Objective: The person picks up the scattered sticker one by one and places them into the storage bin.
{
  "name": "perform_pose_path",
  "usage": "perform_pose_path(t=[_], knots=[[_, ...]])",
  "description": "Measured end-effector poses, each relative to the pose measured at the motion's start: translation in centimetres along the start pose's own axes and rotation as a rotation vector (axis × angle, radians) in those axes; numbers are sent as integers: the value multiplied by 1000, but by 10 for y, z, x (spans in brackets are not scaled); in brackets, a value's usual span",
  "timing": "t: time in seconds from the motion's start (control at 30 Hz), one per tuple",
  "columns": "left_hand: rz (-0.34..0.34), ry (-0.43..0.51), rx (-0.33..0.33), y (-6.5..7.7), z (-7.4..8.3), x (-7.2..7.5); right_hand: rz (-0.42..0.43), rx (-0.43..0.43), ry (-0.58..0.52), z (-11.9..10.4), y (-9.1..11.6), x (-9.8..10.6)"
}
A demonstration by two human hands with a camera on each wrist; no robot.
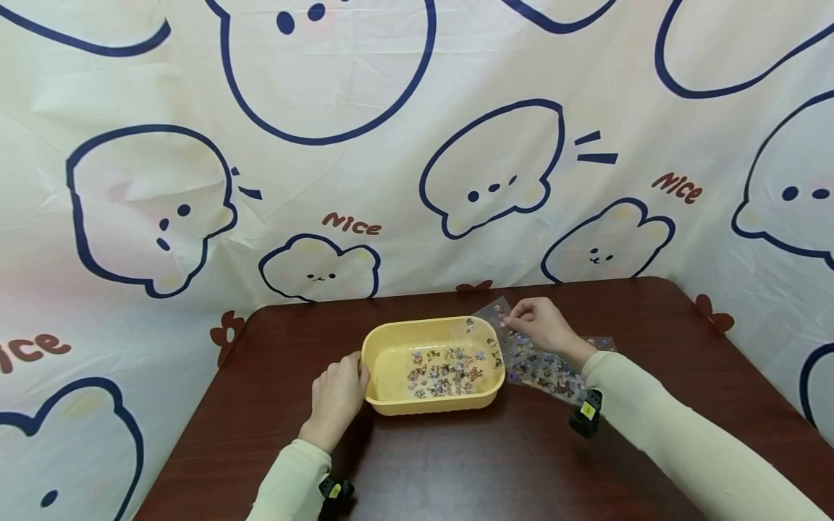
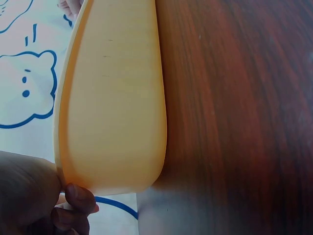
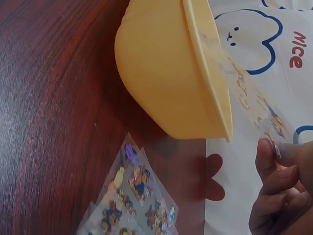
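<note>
A yellow plastic basin [image 1: 430,407] stands on the table with cartoon stickers [image 1: 446,373] spread over its floor. My left hand [image 1: 337,398] grips the basin's left end, thumb and curled fingers at the rim in the left wrist view. Beyond the right end, my right hand [image 1: 544,325] pinches the edge of a clear sticker sheet [image 3: 266,110] between thumb and forefinger. That sheet stretches from the fingertips over the basin's right rim. Under the right forearm lie clear sheets of colourful cartoon stickers [image 1: 547,370], overlapping one another on the table.
The dark brown wooden table [image 1: 456,463] carries everything. A white cloth [image 1: 404,174] with blue-outlined cartoon figures hangs behind the table and along both sides. Each wrist wears a black strapped device [image 1: 586,412].
</note>
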State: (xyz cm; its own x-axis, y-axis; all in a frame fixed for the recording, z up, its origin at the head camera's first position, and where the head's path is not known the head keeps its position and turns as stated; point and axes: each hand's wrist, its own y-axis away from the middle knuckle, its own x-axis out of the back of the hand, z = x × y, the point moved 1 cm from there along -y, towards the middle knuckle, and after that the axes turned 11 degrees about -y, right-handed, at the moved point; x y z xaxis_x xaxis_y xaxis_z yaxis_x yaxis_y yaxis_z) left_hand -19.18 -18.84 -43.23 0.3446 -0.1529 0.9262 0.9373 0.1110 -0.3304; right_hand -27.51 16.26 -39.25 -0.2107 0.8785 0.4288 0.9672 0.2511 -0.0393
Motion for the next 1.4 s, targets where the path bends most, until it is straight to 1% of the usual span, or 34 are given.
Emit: perform_pose_path(t=[0.23,0.63,0.93,1.2,1.4], knots=[[-11,-2,9,0,0,0,-10,-18,24,-1,-3,-12],[-24,-8,13,1,-1,1,-33,-60,27,-8,-4,-29],[-21,0,15,2,0,1,-51,-58,28,-12,-4,-38],[-34,-5,7,0,1,2,-37,-104,38,-13,-7,-46],[-27,-5,13,0,1,2,-46,-92,68,-13,-9,-51]])
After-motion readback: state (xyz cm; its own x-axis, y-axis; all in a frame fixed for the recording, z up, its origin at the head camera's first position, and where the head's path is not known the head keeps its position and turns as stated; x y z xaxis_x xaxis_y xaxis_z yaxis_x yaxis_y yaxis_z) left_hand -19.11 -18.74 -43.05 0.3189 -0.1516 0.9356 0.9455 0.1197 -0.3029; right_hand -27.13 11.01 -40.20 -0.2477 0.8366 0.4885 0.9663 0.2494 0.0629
